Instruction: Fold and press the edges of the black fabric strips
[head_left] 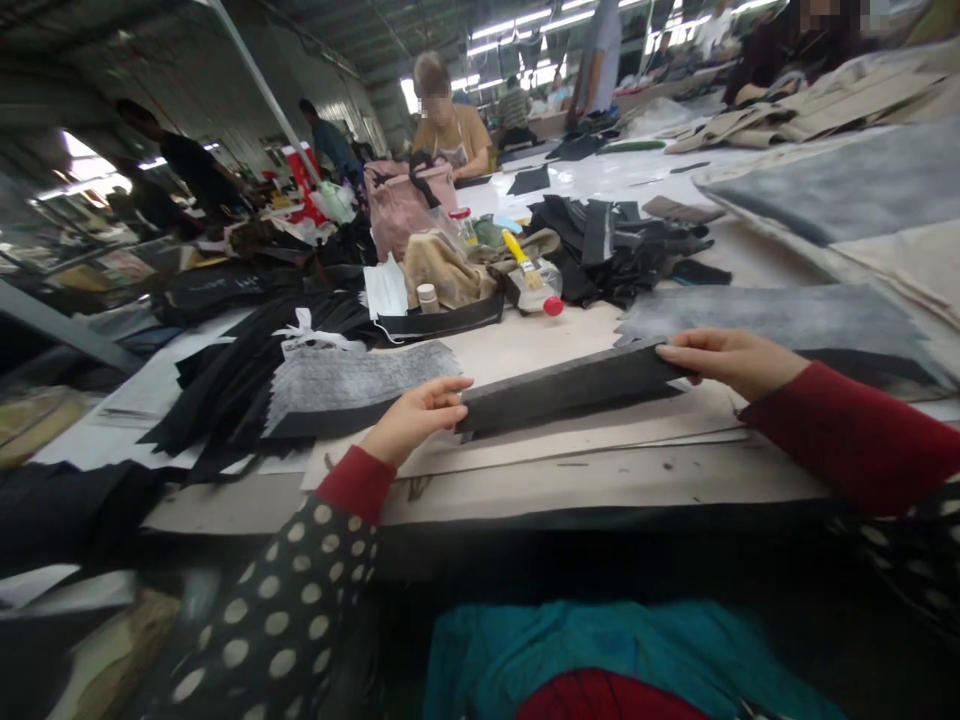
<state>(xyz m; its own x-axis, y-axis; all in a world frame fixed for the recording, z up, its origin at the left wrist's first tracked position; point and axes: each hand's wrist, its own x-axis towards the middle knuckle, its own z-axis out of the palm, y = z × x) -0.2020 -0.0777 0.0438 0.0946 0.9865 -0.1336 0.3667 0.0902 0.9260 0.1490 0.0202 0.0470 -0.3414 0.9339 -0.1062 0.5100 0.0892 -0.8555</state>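
A long black fabric strip (570,392) stretches between my two hands, just above the pale board (540,465) at the table's front. My left hand (420,415) pinches its left end between thumb and fingers. At the other end, my right hand (724,358) grips the upper corner. The strip slopes up a little toward the right. Close to my left hand lies a grey piece with a black lower border (360,385). Another grey and black piece (780,320) lies behind and beside my right hand.
Black strips (232,380) are heaped on the left. Behind the board are a yellow-handled brush (521,255), a clear bottle with a red cap (553,306), a small jar (427,297), a white mask (386,290) and dark scraps (592,235). A person (450,130) works across the table.
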